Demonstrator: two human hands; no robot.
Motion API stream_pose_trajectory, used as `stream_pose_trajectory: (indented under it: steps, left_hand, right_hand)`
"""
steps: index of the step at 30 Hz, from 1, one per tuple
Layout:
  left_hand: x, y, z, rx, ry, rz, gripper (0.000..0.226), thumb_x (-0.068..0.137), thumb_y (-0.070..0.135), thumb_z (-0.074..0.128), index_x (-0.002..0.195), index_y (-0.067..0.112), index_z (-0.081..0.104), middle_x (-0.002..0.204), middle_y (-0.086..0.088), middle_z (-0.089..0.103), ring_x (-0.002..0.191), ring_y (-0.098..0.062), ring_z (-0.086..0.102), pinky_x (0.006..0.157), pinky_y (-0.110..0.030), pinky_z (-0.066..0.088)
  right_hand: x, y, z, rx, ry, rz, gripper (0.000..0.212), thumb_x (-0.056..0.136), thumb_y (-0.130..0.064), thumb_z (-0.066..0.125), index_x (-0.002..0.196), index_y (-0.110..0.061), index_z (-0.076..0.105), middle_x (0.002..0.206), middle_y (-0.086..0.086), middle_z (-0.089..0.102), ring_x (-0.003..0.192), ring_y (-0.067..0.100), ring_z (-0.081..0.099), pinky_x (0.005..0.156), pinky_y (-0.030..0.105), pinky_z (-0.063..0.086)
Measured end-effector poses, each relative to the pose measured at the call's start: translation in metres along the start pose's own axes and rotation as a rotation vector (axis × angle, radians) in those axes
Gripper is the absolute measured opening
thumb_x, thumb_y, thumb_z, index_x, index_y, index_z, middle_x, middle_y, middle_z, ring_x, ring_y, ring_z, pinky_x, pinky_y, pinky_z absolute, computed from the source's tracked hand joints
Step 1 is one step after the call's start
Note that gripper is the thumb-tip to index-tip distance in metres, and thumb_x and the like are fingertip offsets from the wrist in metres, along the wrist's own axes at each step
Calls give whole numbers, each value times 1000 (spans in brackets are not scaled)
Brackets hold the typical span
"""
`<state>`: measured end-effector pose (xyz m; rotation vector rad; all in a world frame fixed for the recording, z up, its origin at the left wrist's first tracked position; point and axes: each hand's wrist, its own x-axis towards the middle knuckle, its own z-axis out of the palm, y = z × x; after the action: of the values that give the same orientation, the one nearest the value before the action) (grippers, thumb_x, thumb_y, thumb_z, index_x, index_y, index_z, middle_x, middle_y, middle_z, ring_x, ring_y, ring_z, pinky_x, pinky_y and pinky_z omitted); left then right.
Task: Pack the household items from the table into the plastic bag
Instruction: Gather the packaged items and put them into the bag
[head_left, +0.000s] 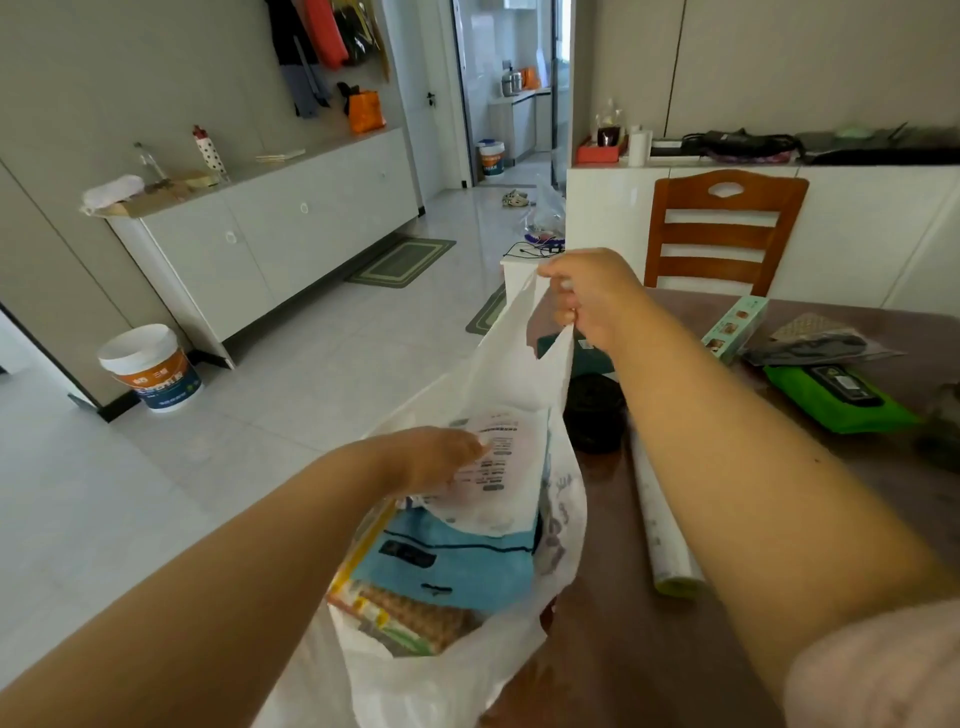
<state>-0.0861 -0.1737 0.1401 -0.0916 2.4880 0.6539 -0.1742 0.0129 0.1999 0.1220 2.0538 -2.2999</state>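
A white plastic bag (498, 374) hangs open at the table's left edge. My right hand (587, 301) is shut on its handles and holds them up. My left hand (441, 457) reaches into the bag's mouth and presses on a white printed packet (498, 467). Below it inside the bag lie a blue packet (457, 561) and a yellow and brown packet (400, 613). On the brown table (623, 649) remain a white roll (660, 525), a black round lid-like item (595, 415), a green pack (836, 395), a light green box (735, 322) and a dark flat packet (815, 345).
A wooden chair (722, 228) stands behind the table, in front of a white counter (857, 208). A long white cabinet (270, 228) runs along the left wall. A paint bucket (150, 366) and green mats (402, 262) sit on the tiled floor.
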Motion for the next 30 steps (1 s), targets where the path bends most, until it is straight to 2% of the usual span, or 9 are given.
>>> stream_pose_trajectory:
  steps: [3,6,8,10,12,19,23,26,30]
  left_hand:
    - [-9,-1,9,117,3,-24,48,98,44,44,140,19,49,135,-7,56,124,-26,53,104,-32,39]
    - [-13,-6,12,191,84,-68,56,92,57,46,138,24,51,136,-4,56,126,-24,51,110,-33,37]
    - [-10,-10,12,278,63,-53,60,93,60,40,139,23,50,141,-2,52,130,-24,47,112,-34,32]
    - [-9,-9,10,327,56,-44,64,91,65,36,141,27,48,146,-1,48,136,-26,41,115,-40,27]
    - [-13,-5,7,275,61,-17,59,92,62,38,142,32,45,145,-1,49,134,-27,43,114,-46,30]
    - [-27,24,-2,416,1,120,48,100,45,38,143,24,47,143,0,52,129,-24,49,108,-38,36]
    - [-35,50,-9,372,-30,203,47,99,45,41,139,23,49,137,-2,57,118,-24,58,105,-41,44]
    - [-33,84,-9,296,-26,265,50,97,47,43,133,15,54,128,-6,65,109,-25,66,97,-41,53]
    - [-23,146,9,49,-16,328,36,100,25,48,131,6,55,129,-14,64,117,-29,64,98,-40,53]
  right_hand:
    - [-16,-13,1,-14,19,-68,8,92,-9,54,84,-9,53,62,1,38,46,8,33,43,21,25]
    - [-27,-22,2,-27,92,-164,9,91,-9,55,83,-8,59,61,1,40,50,8,34,44,19,30]
    - [-32,-21,4,-223,145,-243,21,93,-15,55,102,2,64,68,1,47,58,10,42,58,25,41]
    - [-36,-11,10,-497,124,-219,32,94,-21,55,118,0,62,91,7,62,78,17,56,80,31,48]
    - [-38,1,15,-627,32,-181,35,95,-20,54,120,4,60,114,19,65,95,30,62,88,37,51]
    - [-36,21,2,-673,-71,-155,36,89,-21,62,122,-6,56,110,13,62,79,16,55,60,22,41]
    - [-37,18,-20,-633,-45,-167,34,84,-32,67,111,-18,52,87,-7,56,75,8,56,77,28,50]
    - [-40,13,-42,-539,22,-176,43,84,-47,63,117,-22,56,102,-7,59,96,13,59,85,31,51]
    - [-42,15,-86,-455,142,-139,44,91,-44,55,122,-14,57,113,3,62,104,19,57,81,29,44]
